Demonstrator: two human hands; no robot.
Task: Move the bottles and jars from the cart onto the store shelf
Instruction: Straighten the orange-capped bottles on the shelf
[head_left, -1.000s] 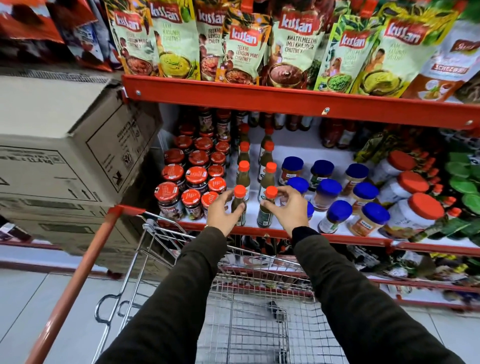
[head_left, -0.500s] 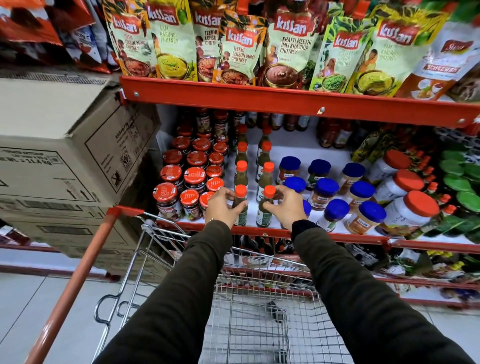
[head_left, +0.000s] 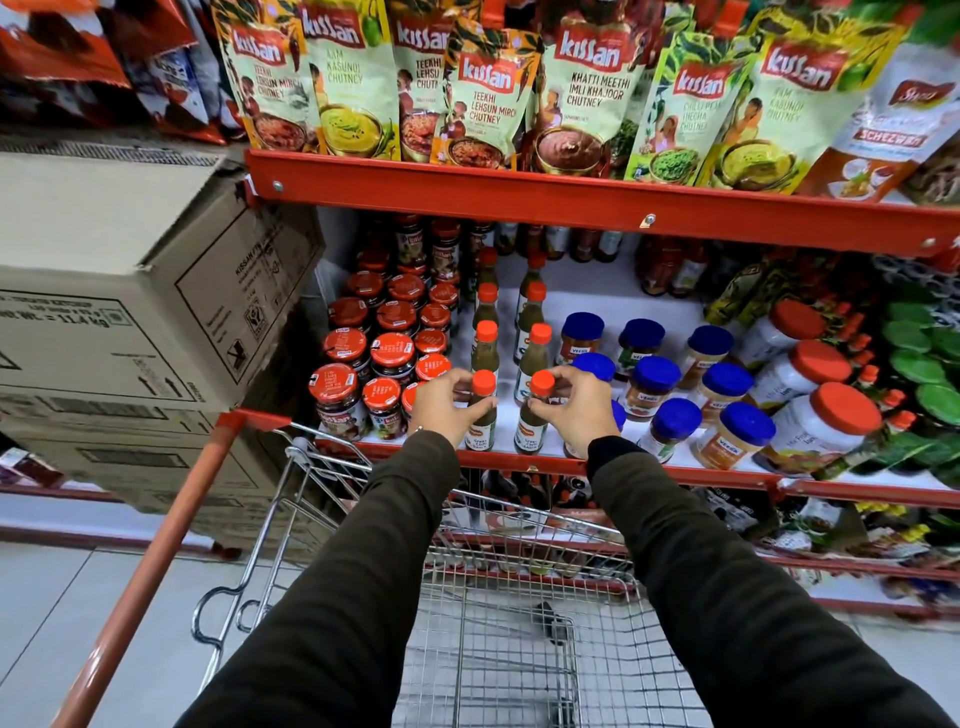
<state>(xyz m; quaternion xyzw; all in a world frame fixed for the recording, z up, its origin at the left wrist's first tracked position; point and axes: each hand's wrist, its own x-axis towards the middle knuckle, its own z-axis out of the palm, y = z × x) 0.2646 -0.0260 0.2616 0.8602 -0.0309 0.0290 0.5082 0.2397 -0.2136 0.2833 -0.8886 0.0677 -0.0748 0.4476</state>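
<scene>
Shelf front (head_left: 519, 460): both hands now grip their green bottles' necks, unlike earlier

- Both arms, in dark long sleeves, are stretched forward and held roughly parallel.
- The left hand (head_left: 448, 408) is curled, thumb and fingers closed around a bottle neck at the shelf's front edge.
- The right hand (head_left: 577, 410) is closed likewise around a second bottle neck, palm down, near the left hand.

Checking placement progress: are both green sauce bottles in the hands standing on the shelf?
Yes: the left bottle and right bottle stand upright at the shelf front edge, one hand closed around each.
</scene>
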